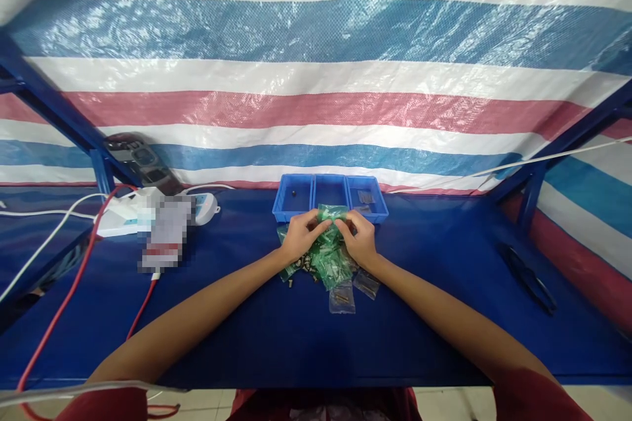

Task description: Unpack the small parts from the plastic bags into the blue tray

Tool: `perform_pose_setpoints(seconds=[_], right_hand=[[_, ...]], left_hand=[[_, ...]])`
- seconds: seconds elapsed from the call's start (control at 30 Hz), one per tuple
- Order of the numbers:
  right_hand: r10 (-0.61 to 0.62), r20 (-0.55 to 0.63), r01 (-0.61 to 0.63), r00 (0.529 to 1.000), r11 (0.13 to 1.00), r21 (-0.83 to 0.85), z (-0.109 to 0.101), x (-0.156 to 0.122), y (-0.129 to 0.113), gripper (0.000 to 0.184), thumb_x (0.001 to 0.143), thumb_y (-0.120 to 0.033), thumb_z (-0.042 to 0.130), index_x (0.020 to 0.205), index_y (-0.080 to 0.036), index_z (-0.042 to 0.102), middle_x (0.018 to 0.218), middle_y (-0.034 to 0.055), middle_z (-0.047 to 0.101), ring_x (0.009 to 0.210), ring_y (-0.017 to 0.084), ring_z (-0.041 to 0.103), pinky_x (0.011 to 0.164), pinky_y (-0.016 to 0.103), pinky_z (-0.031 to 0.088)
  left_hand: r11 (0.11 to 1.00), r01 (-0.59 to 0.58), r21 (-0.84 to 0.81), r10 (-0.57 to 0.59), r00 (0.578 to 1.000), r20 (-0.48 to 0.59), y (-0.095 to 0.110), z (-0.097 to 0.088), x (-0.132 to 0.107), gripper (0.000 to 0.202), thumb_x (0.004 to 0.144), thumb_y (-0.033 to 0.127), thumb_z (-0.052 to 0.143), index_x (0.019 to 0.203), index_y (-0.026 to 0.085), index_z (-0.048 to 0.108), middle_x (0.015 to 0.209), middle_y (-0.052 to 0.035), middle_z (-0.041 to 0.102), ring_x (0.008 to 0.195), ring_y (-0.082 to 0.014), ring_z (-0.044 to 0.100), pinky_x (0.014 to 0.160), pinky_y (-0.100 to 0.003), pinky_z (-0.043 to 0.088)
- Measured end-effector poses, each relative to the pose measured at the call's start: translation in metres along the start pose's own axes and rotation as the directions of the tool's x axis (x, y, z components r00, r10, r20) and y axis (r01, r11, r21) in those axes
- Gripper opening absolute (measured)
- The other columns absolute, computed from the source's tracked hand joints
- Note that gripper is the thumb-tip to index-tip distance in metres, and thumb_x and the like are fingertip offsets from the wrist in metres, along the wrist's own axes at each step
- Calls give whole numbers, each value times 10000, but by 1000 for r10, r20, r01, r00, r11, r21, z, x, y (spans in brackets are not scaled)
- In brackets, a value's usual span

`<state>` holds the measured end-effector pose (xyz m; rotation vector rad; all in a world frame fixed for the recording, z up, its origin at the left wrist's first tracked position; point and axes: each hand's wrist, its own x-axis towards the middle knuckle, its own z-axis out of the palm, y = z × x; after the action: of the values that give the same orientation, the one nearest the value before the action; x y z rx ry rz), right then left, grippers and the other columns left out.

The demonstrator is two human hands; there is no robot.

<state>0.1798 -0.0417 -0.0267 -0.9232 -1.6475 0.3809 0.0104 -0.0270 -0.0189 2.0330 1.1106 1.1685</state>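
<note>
Between both hands is a small green plastic bag (332,212), raised in front of the blue divided tray. My left hand (299,237) pinches its left side, thumb and fingers together. On the other side my right hand (359,237) grips it the same way. Beneath them lies a pile of green plastic bags (330,266) mixed with small metal screws (307,263). Two clear bags with brass-coloured pieces, one a clear bag (342,299), rest at the pile's near edge. What the held bag contains is too small to make out.
The blue three-compartment tray (292,216) has a small dark piece at left and little clear bags at right. A power strip (118,218), a phone-like device with a red cable (81,289) and a dark pouch-like object (143,161) are left. Black glasses (529,279) lie right.
</note>
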Motion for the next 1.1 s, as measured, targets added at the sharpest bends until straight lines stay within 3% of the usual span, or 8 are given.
perform_pose_setpoints(seconds=[0.13, 0.53, 0.7, 0.8, 0.93, 1.0, 1.1], right_hand=[[-31, 37, 30, 999, 999, 19, -1, 0, -2, 170, 893, -291, 516, 763, -182, 533, 618, -29, 411, 529, 113, 403, 528, 253, 343], [-16, 58, 17, 998, 1000, -24, -2, 0, -1, 252, 894, -306, 505, 673, -193, 462, 618, -27, 400, 544, 115, 404, 541, 257, 339], [-39, 60, 41, 997, 999, -22, -2, -1, -2, 246, 896, -283, 485, 668, -193, 458, 621, -22, 403, 552, 120, 407, 544, 256, 340], [-33, 82, 35, 996, 999, -22, 0, -1, -2, 222, 894, -271, 484, 687, -190, 485, 624, -20, 413, 554, 121, 414, 544, 255, 338], [-14, 85, 16, 996, 1000, -25, 1, 0, -2, 255, 885, -281, 502, 650, -191, 460, 603, -29, 387, 540, 117, 394, 537, 255, 318], [0, 79, 1, 997, 1000, -11, 0, 1, -2, 275, 892, -290, 493, 640, -191, 448, 598, -31, 381, 537, 115, 389, 536, 254, 317], [27, 81, -29, 996, 1000, 12, 0, 1, -2, 298, 908, -309, 472, 636, -189, 446, 594, -32, 377, 530, 111, 384, 529, 251, 317]], left_hand=[[999, 24, -33, -24, 1000, -10, -1, 0, 0, 302, 871, 421, 553, 891, 130, 631, 548, 25, 474, 495, -96, 411, 480, -203, 342], [995, 5, -103, -5, 1000, -5, 0, 1, 1, 262, 862, 392, 579, 856, 134, 626, 550, 30, 466, 477, -82, 404, 456, -192, 329], [992, -91, -91, 92, 996, 5, 3, -2, 2, 250, 852, 387, 594, 909, 148, 638, 740, -24, 544, 545, -94, 447, 493, -212, 367], [989, -122, -82, 123, 992, -1, 5, -3, 2, 234, 860, 379, 584, 842, 151, 632, 793, -39, 555, 590, -105, 469, 518, -219, 382], [993, -114, -43, 113, 993, -29, 5, -3, 3, 265, 864, 373, 582, 732, 144, 609, 694, -22, 513, 594, -114, 448, 512, -218, 358], [993, -99, -62, 98, 995, -18, 5, -2, 2, 246, 858, 382, 590, 789, 147, 616, 696, -14, 511, 557, -100, 436, 494, -212, 349], [993, -39, -115, 39, 999, -9, 4, -2, 0, 319, 863, 390, 583, 1101, 178, 572, 690, 12, 514, 483, -74, 401, 467, -200, 338]])
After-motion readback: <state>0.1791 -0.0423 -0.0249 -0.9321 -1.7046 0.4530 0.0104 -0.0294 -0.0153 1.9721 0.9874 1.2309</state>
